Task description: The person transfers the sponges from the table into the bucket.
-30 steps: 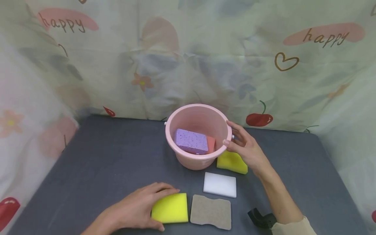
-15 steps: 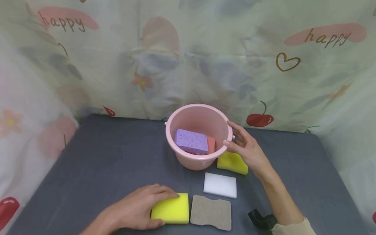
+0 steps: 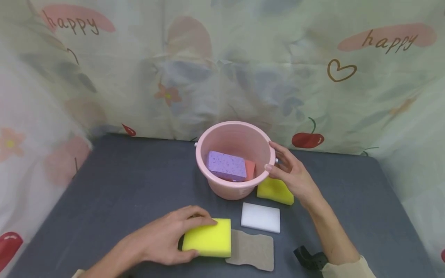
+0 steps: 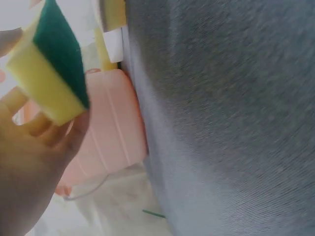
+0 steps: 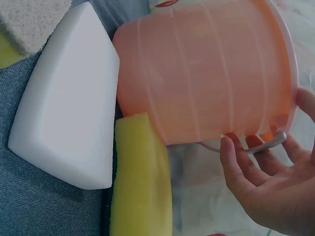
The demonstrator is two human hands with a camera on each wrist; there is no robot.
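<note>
My left hand (image 3: pixel 167 235) pinches a yellow scrub sponge (image 3: pixel 208 238) between thumb and fingers. In the left wrist view the scrub sponge (image 4: pixel 51 64) shows a dark green scouring side and is held above the table. My right hand (image 3: pixel 292 175) holds the right rim of a pink bucket (image 3: pixel 231 191), thumb at the rim and fingers against the outer wall near the handle (image 5: pixel 268 145). Inside the bucket lie a purple speckled sponge (image 3: pixel 226 166) and a red-orange piece (image 3: pixel 249 170), partly hidden behind it.
A grey-beige sponge with wavy sides (image 3: pixel 252 251) lies beside the held sponge, partly covered by it. Behind it are a white sponge block (image 3: pixel 260 218) and another yellow sponge (image 3: pixel 276 191) against the bucket. A patterned curtain (image 3: pixel 222 77) encloses the dark grey table (image 3: pixel 146 173).
My left hand has lifted the yellow scrub sponge off the table and moved it slightly forward and right, over the grey-beige sponge's edge. The right hand stays at the bucket's rim.
</note>
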